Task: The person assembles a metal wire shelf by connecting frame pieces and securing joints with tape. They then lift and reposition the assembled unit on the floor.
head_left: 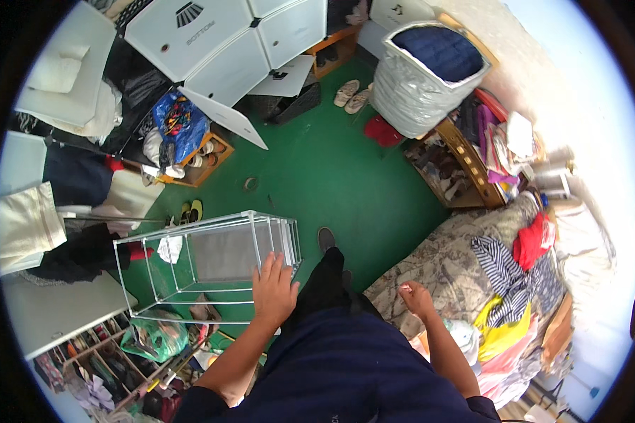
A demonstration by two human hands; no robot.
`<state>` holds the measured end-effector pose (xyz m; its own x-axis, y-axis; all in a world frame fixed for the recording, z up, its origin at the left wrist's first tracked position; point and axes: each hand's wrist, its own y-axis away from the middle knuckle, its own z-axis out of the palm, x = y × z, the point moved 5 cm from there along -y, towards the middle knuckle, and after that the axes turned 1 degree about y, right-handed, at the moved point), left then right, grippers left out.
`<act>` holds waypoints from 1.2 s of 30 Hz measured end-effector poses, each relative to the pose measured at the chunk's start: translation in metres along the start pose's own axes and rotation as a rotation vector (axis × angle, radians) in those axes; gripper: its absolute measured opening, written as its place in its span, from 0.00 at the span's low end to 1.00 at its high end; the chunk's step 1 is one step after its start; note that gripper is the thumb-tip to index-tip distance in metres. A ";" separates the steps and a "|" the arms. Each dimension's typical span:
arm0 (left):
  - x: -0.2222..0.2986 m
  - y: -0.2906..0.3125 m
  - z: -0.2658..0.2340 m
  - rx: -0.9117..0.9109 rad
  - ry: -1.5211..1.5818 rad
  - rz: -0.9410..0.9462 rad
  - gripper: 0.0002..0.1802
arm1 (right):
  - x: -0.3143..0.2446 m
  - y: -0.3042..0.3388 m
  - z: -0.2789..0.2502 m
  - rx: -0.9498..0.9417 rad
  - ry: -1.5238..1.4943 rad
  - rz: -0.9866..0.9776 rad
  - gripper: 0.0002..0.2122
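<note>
A light rack frame of thin silver tubes [252, 236] lies or stands on the green floor at my left, with a grey fabric panel [222, 252] inside it. My left hand [274, 287] is over the near right end of this frame, fingers stretched out and slightly apart. It seems to touch the tubing there, though the palm's contact is hidden. To the right, my right hand [418, 299] is held up in front of the bed, away from the rack, with its fingers curled closed. Something small and pale shows at its fingertips, too small to name.
A bed with a patterned cover [430, 257] and piled clothes stands at right. White cabinets [226, 70] with a door hanging out are at the back. A tape roll [250, 185] and pale shoes [353, 95] lie on the floor. A grey bag [409, 92] stands near a wooden shelf [473, 169].
</note>
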<state>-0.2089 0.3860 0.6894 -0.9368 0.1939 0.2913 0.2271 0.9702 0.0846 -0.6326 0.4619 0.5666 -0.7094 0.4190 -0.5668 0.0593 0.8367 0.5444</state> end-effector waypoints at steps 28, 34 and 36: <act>-0.011 -0.060 -0.050 0.420 0.192 -0.482 0.30 | -0.214 -0.376 -0.116 -0.424 0.304 -0.465 0.14; -0.044 -0.119 -0.061 0.395 0.048 -0.743 0.35 | -0.223 -0.422 -0.145 -0.409 0.383 -0.573 0.14; -0.050 -0.125 -0.048 0.302 -0.004 -0.766 0.35 | -0.218 -0.430 -0.146 -0.432 0.417 -0.573 0.14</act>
<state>-0.1777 0.2482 0.7105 -0.8043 -0.5376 0.2533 -0.5561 0.8311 -0.0021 -0.6060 -0.0410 0.5469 -0.7549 -0.2671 -0.5990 -0.6050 0.6362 0.4787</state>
